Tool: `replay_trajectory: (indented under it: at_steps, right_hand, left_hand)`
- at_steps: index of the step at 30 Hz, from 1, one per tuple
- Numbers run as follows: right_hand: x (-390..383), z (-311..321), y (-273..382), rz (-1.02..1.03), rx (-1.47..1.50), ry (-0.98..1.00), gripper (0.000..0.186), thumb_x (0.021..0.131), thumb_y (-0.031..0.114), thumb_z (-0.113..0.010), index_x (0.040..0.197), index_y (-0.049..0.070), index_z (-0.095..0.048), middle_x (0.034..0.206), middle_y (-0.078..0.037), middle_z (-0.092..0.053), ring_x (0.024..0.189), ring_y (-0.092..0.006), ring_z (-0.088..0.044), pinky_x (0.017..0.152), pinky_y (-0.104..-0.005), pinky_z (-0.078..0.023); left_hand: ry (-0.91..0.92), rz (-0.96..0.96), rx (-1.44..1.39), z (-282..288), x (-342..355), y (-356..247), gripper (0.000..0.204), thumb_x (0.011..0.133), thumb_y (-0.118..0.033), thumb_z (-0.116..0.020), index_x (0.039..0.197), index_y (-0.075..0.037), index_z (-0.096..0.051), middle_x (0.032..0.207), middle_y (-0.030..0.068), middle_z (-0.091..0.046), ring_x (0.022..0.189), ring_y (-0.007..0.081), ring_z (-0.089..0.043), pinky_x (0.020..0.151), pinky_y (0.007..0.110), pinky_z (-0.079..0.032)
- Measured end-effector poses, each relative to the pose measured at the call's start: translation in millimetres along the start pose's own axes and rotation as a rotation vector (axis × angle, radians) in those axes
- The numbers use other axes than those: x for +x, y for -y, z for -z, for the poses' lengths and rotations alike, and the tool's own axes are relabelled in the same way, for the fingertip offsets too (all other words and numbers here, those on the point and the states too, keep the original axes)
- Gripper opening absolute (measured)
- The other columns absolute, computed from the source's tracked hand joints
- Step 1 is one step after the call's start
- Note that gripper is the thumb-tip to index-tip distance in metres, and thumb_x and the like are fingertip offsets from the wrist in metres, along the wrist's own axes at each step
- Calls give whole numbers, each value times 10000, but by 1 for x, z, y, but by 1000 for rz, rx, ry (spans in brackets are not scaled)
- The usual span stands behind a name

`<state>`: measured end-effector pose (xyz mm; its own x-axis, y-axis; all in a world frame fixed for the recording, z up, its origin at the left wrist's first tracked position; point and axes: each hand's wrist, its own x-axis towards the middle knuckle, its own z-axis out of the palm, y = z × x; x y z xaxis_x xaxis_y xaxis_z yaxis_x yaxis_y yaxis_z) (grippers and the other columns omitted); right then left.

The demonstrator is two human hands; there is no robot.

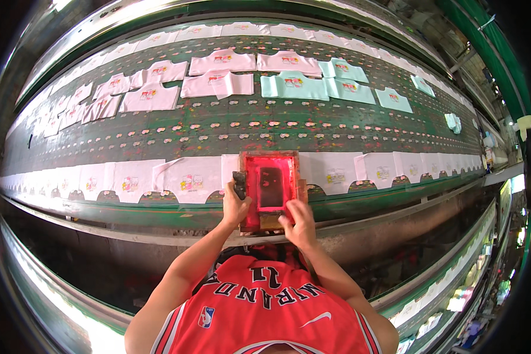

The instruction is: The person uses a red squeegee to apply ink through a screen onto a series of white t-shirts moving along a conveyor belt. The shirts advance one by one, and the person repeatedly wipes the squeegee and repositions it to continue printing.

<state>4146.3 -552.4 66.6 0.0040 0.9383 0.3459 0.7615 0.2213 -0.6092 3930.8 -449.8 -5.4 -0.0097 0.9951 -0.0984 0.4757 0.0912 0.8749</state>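
Note:
A red-stained rectangular screen frame (269, 154) with a dark middle panel (271, 186) lies over white fabric pieces along the table's near edge. My left hand (235, 204) is closed on a dark flat tool (238, 180) beside the frame's left side; whether it also grips the frame is unclear. My right hand (298, 218), slightly blurred, has its fingers curled on the lower right of the frame. White pieces (330, 172) to either side carry small printed pictures, some colourful on the left, fainter on the right.
The long green table (174, 133) bears stacked pink garments (148, 96), mint garments (293, 85) and a far row of white pieces (242, 28). A rail (159, 237) runs along the near edge. Another long table with fabric (430, 310) stands behind me at lower right.

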Motion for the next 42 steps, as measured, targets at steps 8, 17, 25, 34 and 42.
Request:
replay_trajectory:
  at_steps: [8, 17, 25, 34, 42]
  right_hand:
    - [4, -17, -96, -621, 256, 23, 532, 1018, 352, -668, 1384, -22, -575, 1240, -248, -703, 1117, -398, -684, 964, -442, -537]
    - [-6, 51, -164, -635, 494, -2, 485, 1010, 219, -692, 1411, -23, -563, 1181, -164, -730, 1043, -218, -702, 907, -353, -551]
    - [-27, 134, -276, -599, 505, -39, 495, 990, 191, -700, 1410, -38, -574, 1199, -184, -715, 1059, -242, -701, 895, -363, -562]
    - [-29, 170, -305, -644, 460, -3, 484, 971, 153, -713, 1394, -44, -582, 1210, -194, -721, 1080, -258, -705, 926, -378, -555]
    - [-22, 182, -303, -659, 464, 57, 497, 978, 175, -719, 1403, -42, -580, 1250, -199, -710, 1113, -266, -699, 943, -380, -554]
  left_hand:
    - [-31, 76, -23, -5, 7, -4, 781, 775, -92, -702, 1476, 42, -385, 1234, 310, -616, 1114, 420, -639, 971, 456, -503]
    - [-177, -33, 20, -89, -14, -40, 781, 780, -73, -697, 1492, 47, -398, 1370, 300, -571, 1260, 439, -580, 1079, 450, -457]
    - [-47, 93, -119, -196, -29, -124, 795, 788, -89, -702, 1506, 45, -387, 1356, 311, -573, 1254, 438, -586, 1071, 452, -465]
    - [-56, 116, -56, -247, -29, -134, 791, 762, -75, -713, 1488, 21, -412, 1257, 271, -632, 1146, 404, -637, 997, 460, -500]
    - [-93, 83, -15, -251, -28, -138, 771, 751, -72, -713, 1461, 26, -429, 1155, 260, -665, 1050, 387, -667, 943, 442, -521]
